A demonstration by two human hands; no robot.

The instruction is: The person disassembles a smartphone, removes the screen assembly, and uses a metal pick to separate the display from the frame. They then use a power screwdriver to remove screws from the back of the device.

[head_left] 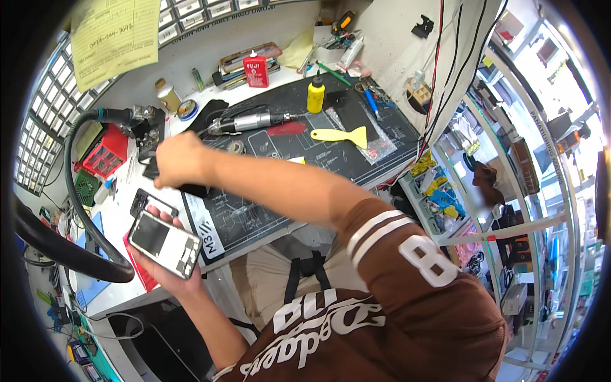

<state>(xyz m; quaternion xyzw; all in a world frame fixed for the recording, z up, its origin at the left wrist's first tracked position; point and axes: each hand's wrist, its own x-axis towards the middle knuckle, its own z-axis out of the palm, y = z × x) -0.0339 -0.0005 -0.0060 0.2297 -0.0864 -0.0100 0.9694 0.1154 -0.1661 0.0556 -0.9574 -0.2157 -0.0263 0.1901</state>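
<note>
My left hand [173, 275] grips an opened smartphone [175, 247], tilted over the left part of the white bench. A black rectangle fills part of its inside, beside a white area and small dark parts. Just beyond it lies a second phone-shaped piece [144, 198] with a dark face. Across my body, my right hand [181, 159] reaches to the left above the bench, its fingers curled and slightly blurred. Dark material [150, 169] shows right by those fingertips; whether they hold it is hidden.
On the black work mat [254, 213] lie a silver power tool [248, 122], a yellow scraper [340, 135] and a yellow bottle [316, 95]. A red bottle [256, 71] stands behind. Left are a red drawer box [107, 153] and a thick black hose [73, 245]. Cables hang right.
</note>
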